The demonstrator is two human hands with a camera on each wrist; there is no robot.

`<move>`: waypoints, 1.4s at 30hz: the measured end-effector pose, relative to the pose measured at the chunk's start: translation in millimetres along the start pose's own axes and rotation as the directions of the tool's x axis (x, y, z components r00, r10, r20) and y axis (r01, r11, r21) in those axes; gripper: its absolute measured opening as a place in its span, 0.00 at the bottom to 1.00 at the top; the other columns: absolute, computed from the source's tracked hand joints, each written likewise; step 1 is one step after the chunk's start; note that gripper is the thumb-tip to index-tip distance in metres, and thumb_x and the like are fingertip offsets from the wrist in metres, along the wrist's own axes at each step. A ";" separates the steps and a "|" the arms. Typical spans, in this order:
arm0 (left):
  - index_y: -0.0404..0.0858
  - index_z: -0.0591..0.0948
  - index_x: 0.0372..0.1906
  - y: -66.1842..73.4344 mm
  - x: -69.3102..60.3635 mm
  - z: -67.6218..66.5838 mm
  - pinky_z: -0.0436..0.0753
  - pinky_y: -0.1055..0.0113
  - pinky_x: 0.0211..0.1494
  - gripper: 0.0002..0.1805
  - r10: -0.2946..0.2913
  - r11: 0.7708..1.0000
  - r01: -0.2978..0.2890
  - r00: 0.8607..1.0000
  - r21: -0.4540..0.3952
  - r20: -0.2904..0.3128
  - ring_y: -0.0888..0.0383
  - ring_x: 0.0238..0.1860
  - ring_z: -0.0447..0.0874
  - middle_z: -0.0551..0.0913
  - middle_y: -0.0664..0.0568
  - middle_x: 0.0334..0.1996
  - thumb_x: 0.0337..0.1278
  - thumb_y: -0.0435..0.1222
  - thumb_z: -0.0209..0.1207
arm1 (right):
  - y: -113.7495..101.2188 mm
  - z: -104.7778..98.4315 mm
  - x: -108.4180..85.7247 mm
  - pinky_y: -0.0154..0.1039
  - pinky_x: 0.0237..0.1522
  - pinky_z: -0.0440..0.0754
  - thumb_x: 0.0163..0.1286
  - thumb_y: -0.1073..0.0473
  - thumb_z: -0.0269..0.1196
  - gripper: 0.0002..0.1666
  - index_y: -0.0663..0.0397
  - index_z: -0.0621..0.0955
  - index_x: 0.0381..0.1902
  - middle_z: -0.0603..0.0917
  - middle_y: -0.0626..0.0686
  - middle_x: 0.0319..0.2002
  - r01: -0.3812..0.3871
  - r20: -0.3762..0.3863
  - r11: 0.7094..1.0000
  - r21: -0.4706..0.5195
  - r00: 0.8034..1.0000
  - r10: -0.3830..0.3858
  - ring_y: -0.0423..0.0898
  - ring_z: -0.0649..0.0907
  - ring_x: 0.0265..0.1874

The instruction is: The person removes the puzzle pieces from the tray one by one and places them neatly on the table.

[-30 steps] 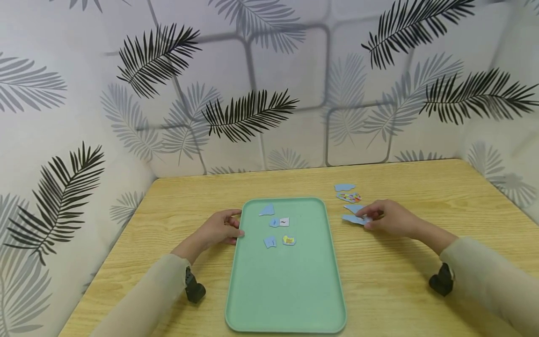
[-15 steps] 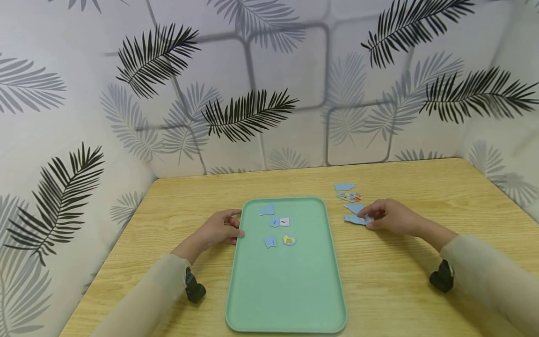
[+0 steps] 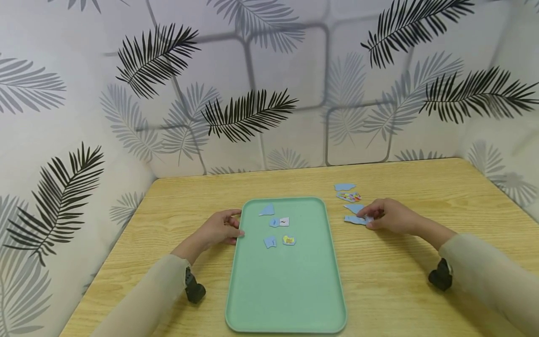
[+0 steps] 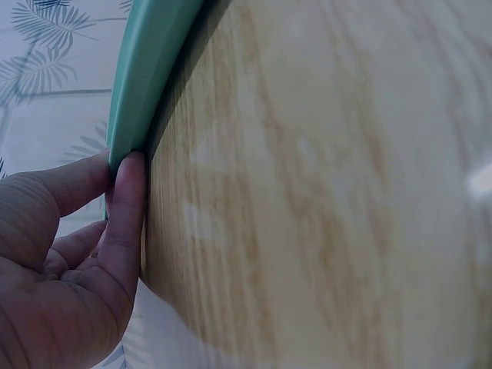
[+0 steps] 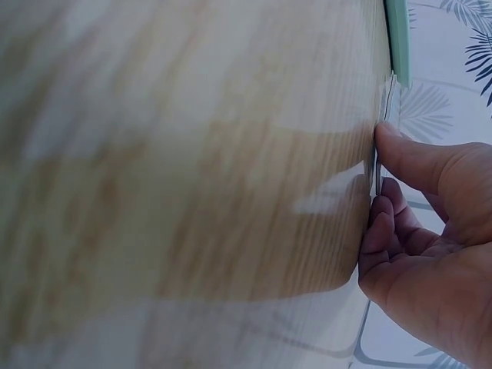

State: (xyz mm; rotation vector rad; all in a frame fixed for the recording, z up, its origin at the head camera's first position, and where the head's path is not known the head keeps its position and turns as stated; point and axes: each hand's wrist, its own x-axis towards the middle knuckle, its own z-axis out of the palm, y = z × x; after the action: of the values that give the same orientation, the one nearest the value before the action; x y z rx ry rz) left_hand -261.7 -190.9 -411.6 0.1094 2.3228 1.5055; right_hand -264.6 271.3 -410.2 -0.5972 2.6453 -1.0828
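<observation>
A green tray [image 3: 286,299] lies on the table, and the left hand [image 3: 219,228] grips its left rim near the far corner. In the left wrist view the thumb and fingers of the left hand [image 4: 77,261] meet the tray's edge [image 4: 146,77]. To the right of the tray, the right hand [image 3: 388,217] has its fingertips on a flat blue piece [image 3: 353,219]. Just beyond that piece lies another blue piece [image 3: 353,207]. The right wrist view shows the right hand [image 5: 430,231] with its thumb and fingers at the thin edge of a piece [image 5: 391,100].
On the tray lie a blue triangular piece [image 3: 267,210], a blue-and-white piece [image 3: 284,222], a blue piece [image 3: 270,241] and a yellow-patterned piece [image 3: 289,240]. Farther back right are a multicoloured piece [image 3: 349,197] and a blue piece [image 3: 344,186]. A leaf-patterned wall [image 3: 290,135] stands behind the table.
The blue piece under the right hand has shifted slightly right and turned a little. The left hand and the tray have stayed in place.
</observation>
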 end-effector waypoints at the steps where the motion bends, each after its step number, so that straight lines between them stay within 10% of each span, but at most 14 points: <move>1: 0.33 0.62 0.72 0.1 -0.1 0.0 0.85 0.62 0.36 0.38 0.001 1.000 -0.001 1.000 0.001 0.000 0.55 0.32 0.76 0.72 0.44 0.40 0.57 0.24 0.64 | -0.1 0.1 0.1 0.39 0.41 0.77 0.64 0.65 0.67 0.15 0.59 0.84 0.50 0.80 0.53 0.43 0.001 0.001 1.000 -0.002 1.000 -0.001 0.48 0.75 0.40; 42: 0.33 0.63 0.72 -1.0 1.2 -0.1 0.85 0.62 0.36 0.37 -0.006 1.000 0.006 1.000 -0.002 0.005 0.54 0.32 0.76 0.72 0.43 0.40 0.57 0.24 0.63 | -3.1 -2.6 3.2 0.41 0.43 0.76 0.63 0.64 0.68 0.17 0.60 0.84 0.50 0.81 0.54 0.45 -0.042 0.029 0.999 0.013 0.999 0.042 0.49 0.75 0.43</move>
State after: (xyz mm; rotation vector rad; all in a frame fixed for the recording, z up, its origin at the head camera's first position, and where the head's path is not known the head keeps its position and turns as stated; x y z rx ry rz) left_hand -262.8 -191.2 -412.8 0.1059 2.3157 1.5031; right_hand -267.5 269.5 -406.3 -0.5481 2.6117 -1.0715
